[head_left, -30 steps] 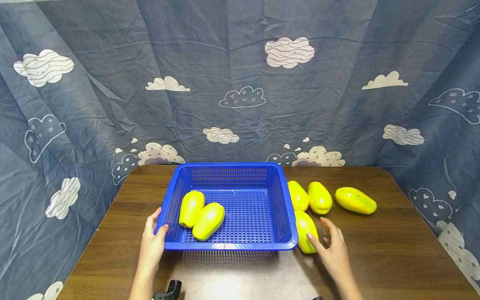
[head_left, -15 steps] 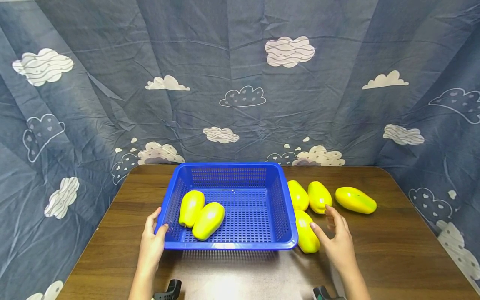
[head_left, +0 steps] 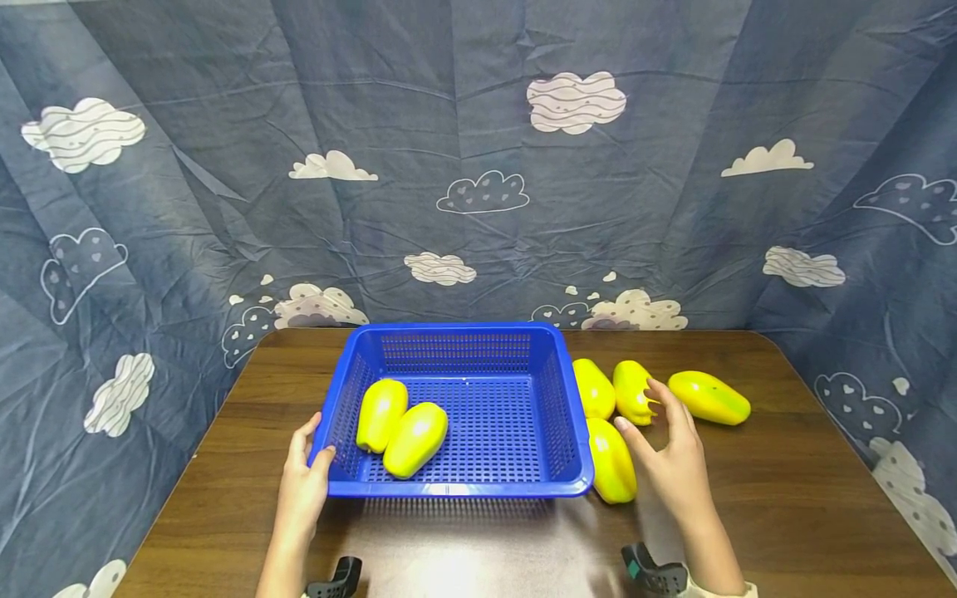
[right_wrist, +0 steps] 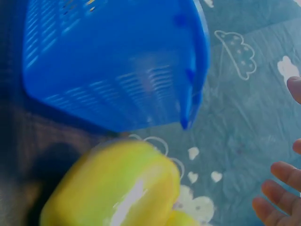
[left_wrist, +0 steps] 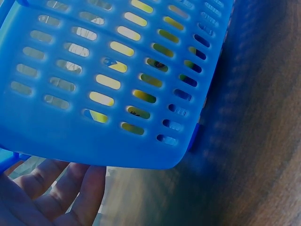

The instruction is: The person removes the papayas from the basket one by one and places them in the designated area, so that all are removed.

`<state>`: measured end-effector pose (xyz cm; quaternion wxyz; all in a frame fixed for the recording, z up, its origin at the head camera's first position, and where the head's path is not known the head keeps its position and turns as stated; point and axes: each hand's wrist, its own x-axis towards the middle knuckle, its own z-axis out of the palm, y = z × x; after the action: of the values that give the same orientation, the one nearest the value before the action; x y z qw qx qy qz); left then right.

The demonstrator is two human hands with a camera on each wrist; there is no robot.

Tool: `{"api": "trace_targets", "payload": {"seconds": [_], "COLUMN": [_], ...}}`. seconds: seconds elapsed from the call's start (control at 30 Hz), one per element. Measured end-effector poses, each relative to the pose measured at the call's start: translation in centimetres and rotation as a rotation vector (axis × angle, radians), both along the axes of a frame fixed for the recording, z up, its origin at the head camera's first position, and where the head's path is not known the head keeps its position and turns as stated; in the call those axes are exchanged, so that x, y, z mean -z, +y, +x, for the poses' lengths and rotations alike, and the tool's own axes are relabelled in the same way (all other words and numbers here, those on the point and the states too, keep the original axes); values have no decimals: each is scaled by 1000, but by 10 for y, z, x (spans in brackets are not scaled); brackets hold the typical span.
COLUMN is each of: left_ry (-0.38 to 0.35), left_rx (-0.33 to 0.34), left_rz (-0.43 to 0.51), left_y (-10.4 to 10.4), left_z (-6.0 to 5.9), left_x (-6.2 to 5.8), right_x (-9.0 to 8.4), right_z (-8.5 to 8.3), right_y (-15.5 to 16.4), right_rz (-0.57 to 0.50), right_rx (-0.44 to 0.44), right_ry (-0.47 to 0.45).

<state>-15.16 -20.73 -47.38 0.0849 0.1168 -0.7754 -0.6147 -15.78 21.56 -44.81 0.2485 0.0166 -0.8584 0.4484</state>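
A blue plastic basket [head_left: 478, 490] with slotted walls stands on the table. My left hand [head_left: 302, 465] grips its left side near the front corner, thumb over the rim; the left wrist view shows the fingers [left_wrist: 89, 193] below the rim outside. Two yellow papayas [head_left: 415, 441] lie inside at the left. My right hand [head_left: 673, 457] hovers right of the basket, fingers spread and holding nothing. Nearest to it are a front papaya [head_left: 611, 465] beside the basket wall and a back papaya [head_left: 632, 390], partly covered by the fingertips. In the right wrist view, bare fingers [right_wrist: 282, 188] show at the right edge.
Another papaya [head_left: 591, 390] lies against the basket's right wall, and a papaya with a green patch [head_left: 709, 397] lies farther right. A dark curtain [head_left: 478, 108] with cloud prints hangs behind the brown wooden table [head_left: 785, 498]. Black wrist devices [head_left: 654, 573] show at the bottom.
My right hand has moved away from the front papaya, back and slightly right toward the back papayas. The front papaya has shifted very slightly. My left hand stays on the basket.
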Motion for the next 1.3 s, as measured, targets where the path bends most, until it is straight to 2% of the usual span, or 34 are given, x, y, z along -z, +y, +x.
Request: {"api": "trace_targets", "payload": {"seconds": [0.17,0.37,0.83,1.3], "left_ry": [2,-4,-14,7], "left_rx": [1,2,13,5], "left_rz": [3,2,21,21], "left_y": [0,0,0,0], "left_z": [0,0,1,0], "left_x": [0,-1,-2,0], "right_x": [-13,-28,-49,-55], "right_z": [-4,-13,-40,-67], "right_y": [-6,-15,-41,-75], "right_rz": [-12,-24,-10,-30], "right_rx": [-24,-73,-177,-352], "right_ry": [7,73,148,91]}}
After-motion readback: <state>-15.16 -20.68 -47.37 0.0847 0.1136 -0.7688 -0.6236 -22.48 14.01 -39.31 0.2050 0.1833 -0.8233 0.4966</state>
